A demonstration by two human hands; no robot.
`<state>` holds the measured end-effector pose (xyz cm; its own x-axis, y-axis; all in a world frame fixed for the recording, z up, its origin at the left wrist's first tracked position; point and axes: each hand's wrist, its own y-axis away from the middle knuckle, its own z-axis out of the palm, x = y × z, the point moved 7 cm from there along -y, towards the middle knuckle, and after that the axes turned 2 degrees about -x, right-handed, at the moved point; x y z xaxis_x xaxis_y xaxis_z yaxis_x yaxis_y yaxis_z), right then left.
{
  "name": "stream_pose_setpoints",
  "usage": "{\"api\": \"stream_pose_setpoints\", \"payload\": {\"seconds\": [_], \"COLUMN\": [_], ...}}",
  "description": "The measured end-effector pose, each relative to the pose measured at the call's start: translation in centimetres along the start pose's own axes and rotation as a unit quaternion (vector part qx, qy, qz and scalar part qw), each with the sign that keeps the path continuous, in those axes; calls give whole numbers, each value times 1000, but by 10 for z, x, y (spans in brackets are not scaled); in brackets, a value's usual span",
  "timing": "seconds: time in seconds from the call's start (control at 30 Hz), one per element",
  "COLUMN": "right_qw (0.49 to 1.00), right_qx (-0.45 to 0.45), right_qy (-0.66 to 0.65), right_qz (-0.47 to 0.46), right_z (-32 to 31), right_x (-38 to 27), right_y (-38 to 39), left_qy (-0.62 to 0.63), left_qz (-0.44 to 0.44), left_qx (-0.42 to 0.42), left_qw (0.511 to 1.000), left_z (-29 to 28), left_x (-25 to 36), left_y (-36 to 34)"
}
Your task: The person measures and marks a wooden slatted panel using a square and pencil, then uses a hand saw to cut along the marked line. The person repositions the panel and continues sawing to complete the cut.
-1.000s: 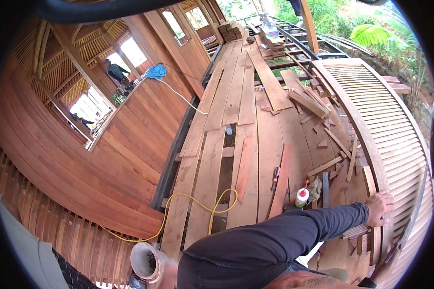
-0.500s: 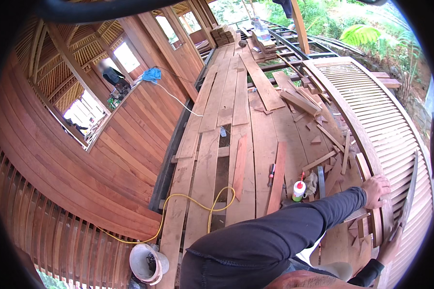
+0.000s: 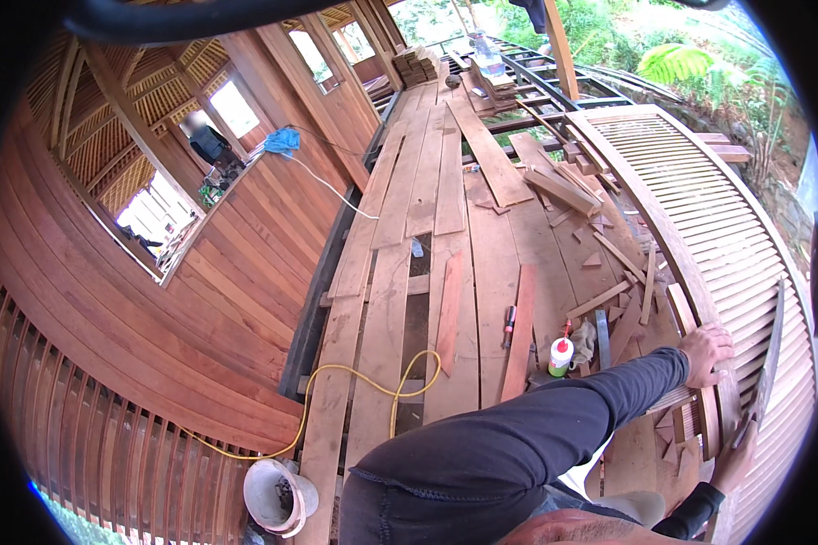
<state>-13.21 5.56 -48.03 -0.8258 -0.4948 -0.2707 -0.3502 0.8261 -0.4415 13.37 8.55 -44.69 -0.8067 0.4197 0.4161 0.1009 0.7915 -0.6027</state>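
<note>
A slatted wooden panel [image 3: 673, 150] with a curved-looking thick frame lies along my right side. My left hand [image 3: 707, 354] rests on the panel's near rail [image 3: 650, 204], its fingers bent over the wood. Closer to me, my right hand [image 3: 736, 459] is closed at the lower end of a long, narrow grey-brown piece [image 3: 770, 363]. This piece lies along the slats and tapers toward its far tip. Whether it is a wooden strip or a blade I cannot tell. My left sleeve hides part of the floor.
Floor planks [image 3: 495, 318] have gaps between them. A glue bottle [image 3: 562, 357], a screwdriver [image 3: 509, 325] and wood offcuts [image 3: 609, 300] lie beside the panel. A yellow hose or cable [image 3: 373, 386] loops near a bucket [image 3: 277, 495]. A person [image 3: 211, 145] is beyond the wall opening.
The view has shifted very slightly. My right hand and the narrow piece have moved a little up along the panel; my left hand stays on the rail.
</note>
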Motion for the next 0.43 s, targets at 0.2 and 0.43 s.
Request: {"api": "stream_pose_setpoints", "payload": {"seconds": [0.2,0.43], "right_qw": [1000,1000], "right_qx": [-11,26], "right_qy": [1,9], "right_qz": [27,-16], "right_z": [-2,1], "right_x": [-5,0], "right_y": [0,2], "left_qy": [9,19], "left_qz": [-4,-9], "left_qx": [3,-3], "left_qw": [1000,1000], "left_z": [1,2], "left_x": [-2,-2], "left_y": [1,-1]}}
